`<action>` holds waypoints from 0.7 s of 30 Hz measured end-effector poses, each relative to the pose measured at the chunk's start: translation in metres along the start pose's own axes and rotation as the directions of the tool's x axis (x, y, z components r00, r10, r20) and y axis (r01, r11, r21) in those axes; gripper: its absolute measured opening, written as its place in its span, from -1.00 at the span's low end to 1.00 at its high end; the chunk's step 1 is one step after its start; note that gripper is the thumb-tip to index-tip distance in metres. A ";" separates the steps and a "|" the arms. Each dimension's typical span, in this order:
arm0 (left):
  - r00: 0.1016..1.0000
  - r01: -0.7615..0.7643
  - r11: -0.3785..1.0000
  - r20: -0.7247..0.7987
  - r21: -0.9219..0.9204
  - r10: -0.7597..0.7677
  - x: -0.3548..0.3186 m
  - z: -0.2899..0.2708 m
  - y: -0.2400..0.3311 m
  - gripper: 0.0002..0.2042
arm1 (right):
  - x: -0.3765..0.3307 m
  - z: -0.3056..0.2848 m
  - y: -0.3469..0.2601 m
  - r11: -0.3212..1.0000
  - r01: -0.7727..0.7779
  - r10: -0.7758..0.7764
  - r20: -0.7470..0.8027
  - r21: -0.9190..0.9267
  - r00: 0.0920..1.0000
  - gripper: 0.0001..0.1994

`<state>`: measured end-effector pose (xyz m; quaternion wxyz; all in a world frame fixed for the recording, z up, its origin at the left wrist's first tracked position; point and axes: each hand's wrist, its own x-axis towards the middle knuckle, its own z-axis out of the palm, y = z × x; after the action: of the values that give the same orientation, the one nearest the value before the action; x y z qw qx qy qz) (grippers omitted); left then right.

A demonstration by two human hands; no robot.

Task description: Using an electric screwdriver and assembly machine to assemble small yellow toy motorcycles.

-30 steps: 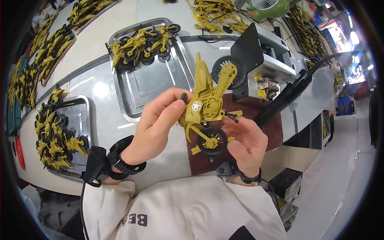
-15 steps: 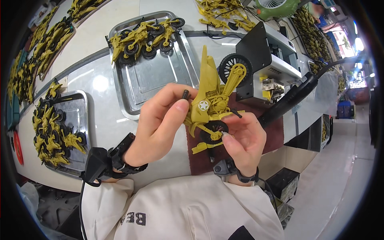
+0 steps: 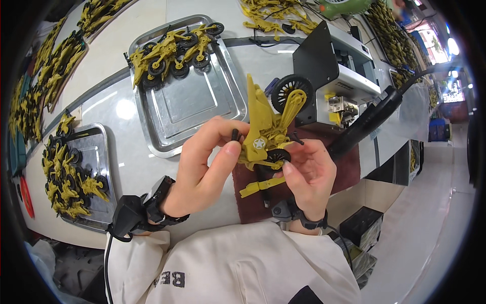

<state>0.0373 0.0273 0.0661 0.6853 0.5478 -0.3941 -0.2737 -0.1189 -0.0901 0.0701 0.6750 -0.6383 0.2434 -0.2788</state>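
Only lettering I can spot is some dark block capitals (image 3: 177,279) on the white top (image 3: 217,263), partly lost in a fold. The yellow toy motorbike (image 3: 261,114) has a white star emblem (image 3: 259,143). Marks on the boxy machine (image 3: 353,81) are too tiny to read.

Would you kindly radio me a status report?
Left hand holding toy motorcycle near handlebar grip. Right hand at front wheel. Maroon mat beneath; no obstruction visible.

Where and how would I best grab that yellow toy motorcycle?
I'd probably take the toy motorcycle by its rear wheel, coming from the far side: that round end sticks out clear of fingers, while the left hand and right hand are both at the front end.
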 end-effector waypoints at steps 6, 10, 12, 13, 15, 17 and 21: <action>0.999 0.007 1.000 0.039 0.029 -0.008 -0.002 0.005 -0.007 -0.81 | -0.004 -0.007 0.008 0.985 0.031 -0.042 -0.062 -0.171 0.997 -0.72; 0.998 0.046 0.998 0.045 0.036 -0.048 -0.004 0.008 -0.005 -0.80 | -0.005 -0.011 0.002 0.998 -0.035 0.031 -0.075 -0.061 0.997 -0.68; 0.992 0.125 0.990 0.040 -0.067 -0.123 -0.004 0.008 -0.004 -0.79 | -0.004 -0.012 0.004 0.996 -0.090 0.089 0.019 0.019 0.996 -0.68; 0.992 0.123 0.990 0.039 -0.066 -0.121 -0.004 0.008 -0.003 -0.79 | -0.003 -0.012 0.002 0.996 -0.087 0.087 0.020 0.020 0.996 -0.68; 0.998 0.064 0.996 0.017 -0.070 -0.063 -0.005 0.008 -0.003 -0.78 | 0.000 -0.011 -0.003 0.985 -0.167 0.155 0.171 0.053 0.973 -0.68; 0.998 0.054 0.997 0.030 -0.050 -0.053 -0.003 0.004 -0.002 -0.78 | -0.002 -0.011 0.000 0.984 -0.174 0.165 0.151 0.045 0.975 -0.70; 1.000 0.015 0.999 -0.013 0.042 -0.014 -0.001 -0.004 0.000 -0.77 | 0.002 -0.009 -0.002 0.989 -0.124 0.125 0.010 -0.077 0.992 -0.76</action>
<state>0.0402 0.0301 0.0658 0.6742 0.5667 -0.3913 -0.2667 -0.1238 -0.0975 0.0719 0.6681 -0.6491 0.2881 -0.2219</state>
